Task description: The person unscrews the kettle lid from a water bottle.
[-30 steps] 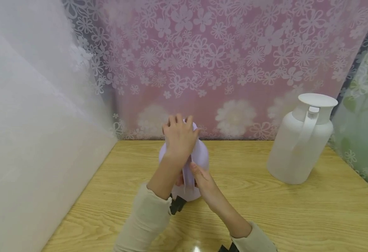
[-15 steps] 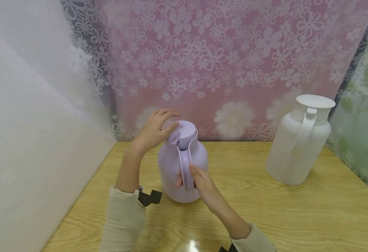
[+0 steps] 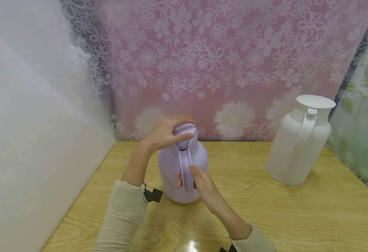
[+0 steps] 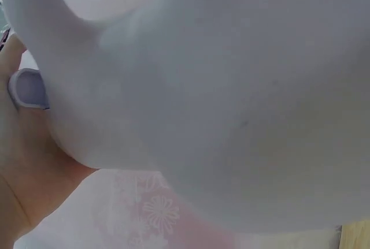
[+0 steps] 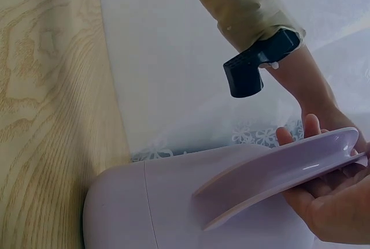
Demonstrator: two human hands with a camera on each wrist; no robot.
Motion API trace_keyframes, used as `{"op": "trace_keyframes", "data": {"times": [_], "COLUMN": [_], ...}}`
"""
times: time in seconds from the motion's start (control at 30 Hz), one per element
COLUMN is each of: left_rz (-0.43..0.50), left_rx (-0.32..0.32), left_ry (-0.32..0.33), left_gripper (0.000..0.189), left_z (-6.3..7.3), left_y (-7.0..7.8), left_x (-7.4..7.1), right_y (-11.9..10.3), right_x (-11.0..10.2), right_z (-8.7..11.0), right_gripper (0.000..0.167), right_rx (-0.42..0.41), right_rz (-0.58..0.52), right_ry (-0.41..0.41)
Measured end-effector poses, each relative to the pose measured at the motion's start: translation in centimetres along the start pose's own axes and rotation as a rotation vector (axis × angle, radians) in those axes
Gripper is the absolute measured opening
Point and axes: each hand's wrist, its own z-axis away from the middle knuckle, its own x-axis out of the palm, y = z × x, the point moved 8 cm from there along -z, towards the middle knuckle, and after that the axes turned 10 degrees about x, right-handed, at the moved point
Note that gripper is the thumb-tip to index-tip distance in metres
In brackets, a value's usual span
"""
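A lilac vacuum jug [image 3: 167, 169] stands upright on the wooden table, its handle [image 3: 187, 176] facing me. My right hand [image 3: 207, 190] grips that handle, with the fingers through the loop and the thumb on its outer side. At the top, my left hand [image 3: 163, 135] holds the round lid [image 3: 184, 144] from the left, thumb across the near side and fingers over the far side. Much of the lid is hidden under it. In the left wrist view the pale jug body [image 4: 231, 99] fills most of the picture, and a small lilac tab [image 4: 30, 88] shows beside the palm.
A taller white jug [image 3: 292, 147] with a flared top stands at the right on the wood-grain table [image 3: 234, 217]. Behind the table hangs a pink floral curtain [image 3: 187, 70]. A whitish sheet [image 3: 39, 140] borders the left side.
My left hand came off the lid's top toward the left, turned, and then moved right again over the lid. My right hand and the lilac jug have stayed in place.
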Motion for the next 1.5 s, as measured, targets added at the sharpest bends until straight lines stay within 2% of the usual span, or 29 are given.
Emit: {"op": "trace_keyframes", "data": {"times": [0.2,0.43,0.53,0.73,1.0,1.13,1.27,1.37,1.5], "left_rz": [-0.051,-0.158,-0.204,-0.300,-0.419,-0.453,-0.482,-0.508,-0.541], "left_rx": [-0.013,-0.038,-0.080,-0.223,-0.448,-0.519,-0.594,-0.662,-0.732], "left_ry": [-0.032,-0.008,-0.007,-0.021,-0.024,-0.019,0.020,0.041,0.048], "left_gripper": [0.053,0.049,0.047,0.047,0.054,0.058,0.058,0.059,0.066], "left_z": [0.2,-0.1,-0.2,-0.4,-1.0,-1.5,-1.9,-2.0,-2.1], "left_y": [0.1,0.5,0.6,1.0,1.3,1.6,1.9,2.0,1.8], "left_x": [0.6,0.7,1.0,1.5,2.1,2.3,2.2,2.2,2.2], "right_y": [0.0,0.0,0.1,0.1,0.1,0.1,0.1,0.3,0.5], "right_x": [0.2,0.0,-0.1,-0.1,-0.1,-0.3,-0.4,-0.7,-0.7], "right_z": [0.1,0.0,0.0,0.0,-0.1,-0.2,-0.1,0.1,0.2], "right_gripper": [0.057,0.057,0.057,0.057,0.056,0.056,0.056,0.055,0.055], "right_rx": [0.018,0.034,0.038,0.028,0.030,0.049,0.052,0.061,0.069], "right_rz": [0.003,0.014,0.004,-0.026,-0.016,0.004,0.013,0.036,0.066], "right_ry": [-0.004,0.004,0.009,0.012,0.007,0.023,0.047,0.103,0.137]}}
